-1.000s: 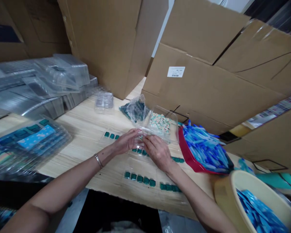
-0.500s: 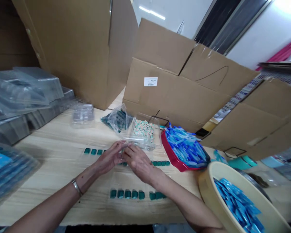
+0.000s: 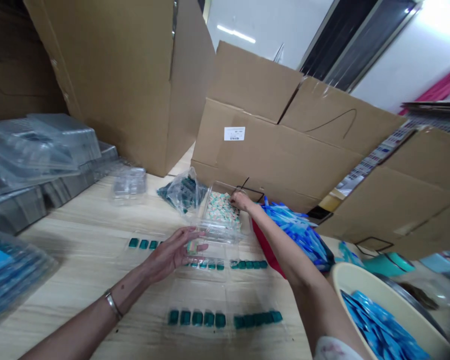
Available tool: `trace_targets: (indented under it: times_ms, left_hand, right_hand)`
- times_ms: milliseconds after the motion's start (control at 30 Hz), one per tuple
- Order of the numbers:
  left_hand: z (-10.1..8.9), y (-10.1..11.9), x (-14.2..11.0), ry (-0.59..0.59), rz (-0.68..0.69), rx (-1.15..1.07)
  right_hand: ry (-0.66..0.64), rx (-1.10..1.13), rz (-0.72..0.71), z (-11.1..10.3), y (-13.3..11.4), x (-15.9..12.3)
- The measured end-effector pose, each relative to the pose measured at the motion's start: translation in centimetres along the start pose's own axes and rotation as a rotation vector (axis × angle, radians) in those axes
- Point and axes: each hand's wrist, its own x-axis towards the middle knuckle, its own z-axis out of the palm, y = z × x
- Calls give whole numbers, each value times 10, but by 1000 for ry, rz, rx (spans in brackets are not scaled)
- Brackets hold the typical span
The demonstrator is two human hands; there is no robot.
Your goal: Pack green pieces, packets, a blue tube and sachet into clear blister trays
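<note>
Left hand: the left hand [image 3: 172, 251], a metal bangle [image 3: 113, 305] on its wrist, held a pastel block [image 3: 192, 247] between thumb and fingers, just in front of the clear plastic box.
Right hand: the right hand [image 3: 240, 200] had its fingers bunched at the right side of that box; whether they pinched anything could not be told.
Clear plastic box: the clear plastic box [image 3: 245, 220] stood open, with many small pastel chips [image 3: 222, 209] inside.
Green squares: rows of dark green squares [image 3: 197, 318] lay in clear blister trays in front of the box, one row to its front left.
Green bag: a clear bag of dark green pieces [image 3: 185, 194] sat just left of the box.
Red tub: right of the box, partly hidden by the right arm, a red tub [image 3: 264, 245] held blue sticks [image 3: 296, 230].
Cream bucket: farther right and nearer, a cream bucket [image 3: 339, 285] held blue packets [image 3: 382, 320].
Carton label: behind the box, a cardboard carton [image 3: 281, 155] bore a white label [image 3: 234, 133], its print too small to read.
</note>
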Motion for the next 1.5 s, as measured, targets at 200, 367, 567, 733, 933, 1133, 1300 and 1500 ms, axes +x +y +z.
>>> trace_targets:
  times_ms: [200, 367, 567, 733, 933, 1133, 1300, 1500]
  left_hand:
    - [-1, 2, 0, -13, -15, -16]
    - [-4, 1, 2, -30, 6, -18]
    - [-6, 0, 2, -64, 38, -50]
    - [-5, 0, 2, -49, 58, -58]
    - [-5, -4, 2, -25, 60, -53]
    - [-7, -2, 1, 40, 50, -26]
    - [-4, 3, -3, 46, 58, -9]
    - [-6, 6, 1, 53, -60, -1]
  right_hand:
    - [10, 58, 43, 9, 5, 5]
    - [126, 127, 75, 0, 2, 1]
    - [532, 485, -79, -29, -53, -65]
    - [672, 533, -508, -41, -138, -143]
    - [713, 156, -614, -13, -181, -153]
    - [509, 107, -531, -15, -191, -151]
    - [499, 251, -433, -26, -191, -166]
    - [580, 181, 211, -39, -90, -190]
